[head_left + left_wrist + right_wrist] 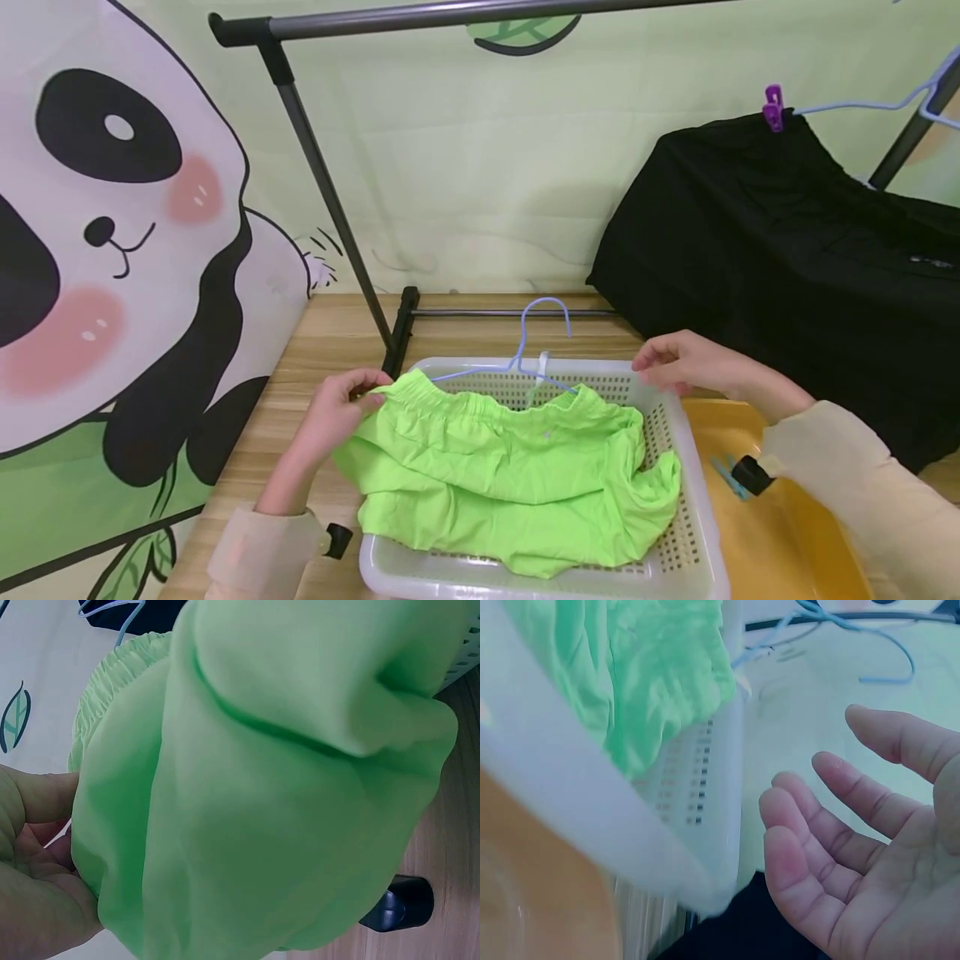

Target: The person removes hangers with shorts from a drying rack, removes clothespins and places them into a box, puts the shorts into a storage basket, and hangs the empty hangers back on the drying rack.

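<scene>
Bright green shorts with a gathered waistband lie across a white perforated basket. A pale blue hanger pokes up out of the waistband, its hook standing free and its lower part hidden inside the cloth. My left hand pinches the left end of the waistband between thumb and fingers; in the left wrist view the green cloth hangs beside that hand. Near the basket's far right corner is my right hand. Its fingers are loosely bent and hold nothing in the right wrist view.
A dark metal rack spans the back. Black shorts hang at the right from a blue hanger with a purple clip. Right of the basket stands a yellow basin with light blue clips.
</scene>
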Available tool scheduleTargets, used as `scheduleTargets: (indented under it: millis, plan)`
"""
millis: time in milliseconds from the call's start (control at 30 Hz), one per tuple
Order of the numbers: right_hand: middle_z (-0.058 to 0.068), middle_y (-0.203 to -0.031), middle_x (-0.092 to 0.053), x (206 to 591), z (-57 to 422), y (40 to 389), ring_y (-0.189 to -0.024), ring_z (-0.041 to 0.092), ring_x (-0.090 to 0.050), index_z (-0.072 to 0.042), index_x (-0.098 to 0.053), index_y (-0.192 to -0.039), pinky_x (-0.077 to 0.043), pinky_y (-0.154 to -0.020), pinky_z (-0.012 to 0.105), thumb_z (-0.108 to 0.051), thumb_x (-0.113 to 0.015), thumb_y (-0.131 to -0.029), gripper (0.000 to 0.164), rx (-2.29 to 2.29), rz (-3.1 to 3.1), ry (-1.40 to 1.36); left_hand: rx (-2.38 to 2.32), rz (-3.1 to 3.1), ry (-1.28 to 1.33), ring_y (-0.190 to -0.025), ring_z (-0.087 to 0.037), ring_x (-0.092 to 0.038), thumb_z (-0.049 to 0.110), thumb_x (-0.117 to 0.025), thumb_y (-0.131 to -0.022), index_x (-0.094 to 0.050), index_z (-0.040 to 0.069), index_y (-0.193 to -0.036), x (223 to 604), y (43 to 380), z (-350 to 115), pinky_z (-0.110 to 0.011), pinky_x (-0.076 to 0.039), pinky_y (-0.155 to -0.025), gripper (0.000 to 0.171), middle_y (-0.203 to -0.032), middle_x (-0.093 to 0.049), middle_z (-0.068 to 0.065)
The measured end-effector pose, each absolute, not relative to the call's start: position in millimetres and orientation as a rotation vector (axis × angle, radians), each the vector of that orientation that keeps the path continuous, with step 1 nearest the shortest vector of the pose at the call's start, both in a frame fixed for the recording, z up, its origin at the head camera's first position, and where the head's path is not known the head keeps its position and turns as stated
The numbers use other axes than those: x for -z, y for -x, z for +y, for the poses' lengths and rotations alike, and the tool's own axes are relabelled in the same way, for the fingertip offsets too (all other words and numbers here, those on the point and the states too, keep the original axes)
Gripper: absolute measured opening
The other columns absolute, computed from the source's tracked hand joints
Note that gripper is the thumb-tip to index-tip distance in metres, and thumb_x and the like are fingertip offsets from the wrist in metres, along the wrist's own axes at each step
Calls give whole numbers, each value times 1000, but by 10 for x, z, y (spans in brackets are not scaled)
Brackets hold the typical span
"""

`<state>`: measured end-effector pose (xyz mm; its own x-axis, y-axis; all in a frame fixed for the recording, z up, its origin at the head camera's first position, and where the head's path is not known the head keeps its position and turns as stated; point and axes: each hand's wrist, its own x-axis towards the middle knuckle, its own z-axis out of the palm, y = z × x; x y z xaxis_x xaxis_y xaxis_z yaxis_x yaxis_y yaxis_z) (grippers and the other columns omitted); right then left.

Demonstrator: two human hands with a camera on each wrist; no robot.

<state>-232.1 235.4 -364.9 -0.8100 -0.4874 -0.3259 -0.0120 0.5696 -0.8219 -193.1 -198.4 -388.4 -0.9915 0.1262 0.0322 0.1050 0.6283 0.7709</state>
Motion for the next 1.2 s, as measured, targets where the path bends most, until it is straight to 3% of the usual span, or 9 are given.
scheduleTargets:
  millis: [133,333,833,1200]
  plan:
    - [21,-110,-53,3640,2241,2306,-87,20,-51,6,-51,-112,-44,-66,29,-18,-55,-86,36,1167,2301,530,-1333,2817,-206,-78,-17,-49,0,-57,-82,-62,4,-97,3879,1936,-1978,-24,-42,-67,17,-94,-63,-10]
    - [27,-117,-50,3721,2095,2318,-103,34,-51,10,-47,-117,-46,-82,38,-15,-55,-86,40,1130,2316,679,-1325,2830,-212,-78,-17,-49,-1,-57,-82,-62,4,-97,3882,1952,-1982,-24,-42,-67,17,-94,-63,-10]
    - [18,-111,-55,3943,1767,2288,-96,28,-55,2,-45,-123,-47,-77,35,-15,-62,-81,48,808,2498,786,-1338,2819,-215,-78,-17,-49,0,-57,-82,-62,4,-96,3887,1944,-1980,-23,-42,-67,16,-93,-63,-10]
    - [12,-106,-60,3965,1675,2330,-93,25,-57,-3,-57,-111,-47,-74,34,-9,-59,-81,31,732,2555,833,-1348,2813,-207,-76,-17,-49,-1,-57,-81,-62,3,-96,3900,1941,-1988,-22,-42,-65,16,-93,-63,-11]
